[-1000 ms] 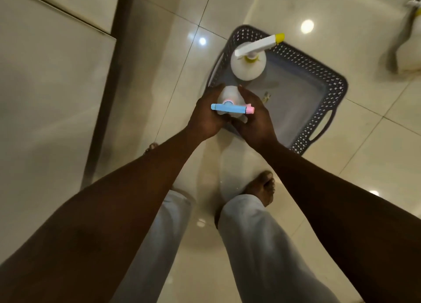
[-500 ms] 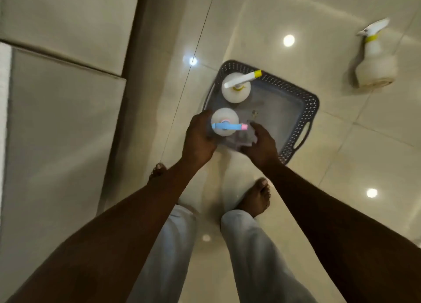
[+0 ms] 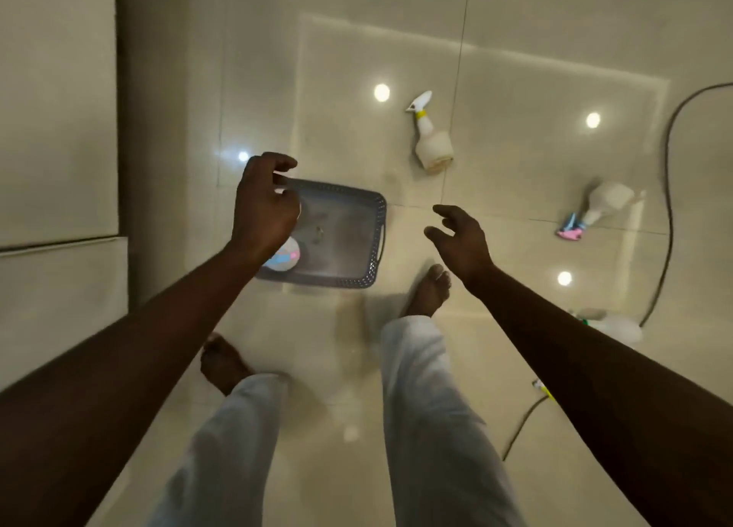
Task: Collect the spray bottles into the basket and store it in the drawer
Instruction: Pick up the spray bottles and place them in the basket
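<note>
While the left hand [image 3: 263,209] hovers loosely curled and empty over the basket [image 3: 359,251], one spray bottle [image 3: 284,257] stands inside, below its wrist. The right hand [image 3: 462,237] — fingers spread, empty — hangs beside the basket, well apart from the yellow-collared bottle [image 3: 432,146].

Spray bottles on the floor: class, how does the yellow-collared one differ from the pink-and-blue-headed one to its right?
The yellow-collared bottle has a white head; the pink-and-blue-headed bottle a coloured one. The first's head points up-frame, the second's down-left. The first sits nearer the basket. Both have whitish bodies and sit outside it.
</note>
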`<state>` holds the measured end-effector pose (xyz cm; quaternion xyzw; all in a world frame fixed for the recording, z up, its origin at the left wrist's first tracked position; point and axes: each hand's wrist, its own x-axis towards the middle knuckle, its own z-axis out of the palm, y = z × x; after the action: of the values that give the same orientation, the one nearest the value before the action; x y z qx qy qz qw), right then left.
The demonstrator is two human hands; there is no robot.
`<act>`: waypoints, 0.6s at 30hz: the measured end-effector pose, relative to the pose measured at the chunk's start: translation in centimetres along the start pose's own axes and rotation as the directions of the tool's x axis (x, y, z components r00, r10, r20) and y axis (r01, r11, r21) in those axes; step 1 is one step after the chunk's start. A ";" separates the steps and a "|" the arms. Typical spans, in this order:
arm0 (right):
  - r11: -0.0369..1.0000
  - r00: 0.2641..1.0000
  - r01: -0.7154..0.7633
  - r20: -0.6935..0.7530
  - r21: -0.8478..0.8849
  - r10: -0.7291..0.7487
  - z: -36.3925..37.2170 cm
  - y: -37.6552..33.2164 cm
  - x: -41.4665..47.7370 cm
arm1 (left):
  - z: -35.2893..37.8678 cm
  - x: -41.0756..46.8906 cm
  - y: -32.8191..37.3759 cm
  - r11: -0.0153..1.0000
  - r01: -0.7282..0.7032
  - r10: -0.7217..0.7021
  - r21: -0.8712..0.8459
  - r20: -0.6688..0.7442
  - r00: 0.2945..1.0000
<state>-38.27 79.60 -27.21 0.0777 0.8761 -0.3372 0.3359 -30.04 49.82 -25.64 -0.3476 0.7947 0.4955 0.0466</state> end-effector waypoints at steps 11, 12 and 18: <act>1.000 0.998 -0.017 0.054 -0.010 0.017 -4.9 2.1 16.3 | 17.9 9.1 3.8 0.898 0.417 -0.390 -0.142 0.183 0.902; 1.000 0.998 -0.021 0.060 -0.007 0.021 -5.0 2.2 17.9 | 19.4 9.8 3.8 0.880 0.446 -0.415 -0.163 0.192 0.889; 0.997 0.996 -0.061 0.072 0.042 0.058 -3.7 3.8 26.3 | 27.9 14.4 2.6 0.826 0.523 -0.461 -0.210 0.282 0.841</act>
<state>-58.93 82.54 -44.07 0.0993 0.8534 -0.3485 0.3747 -50.01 66.05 -43.78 -0.4879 0.5892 0.6083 0.2116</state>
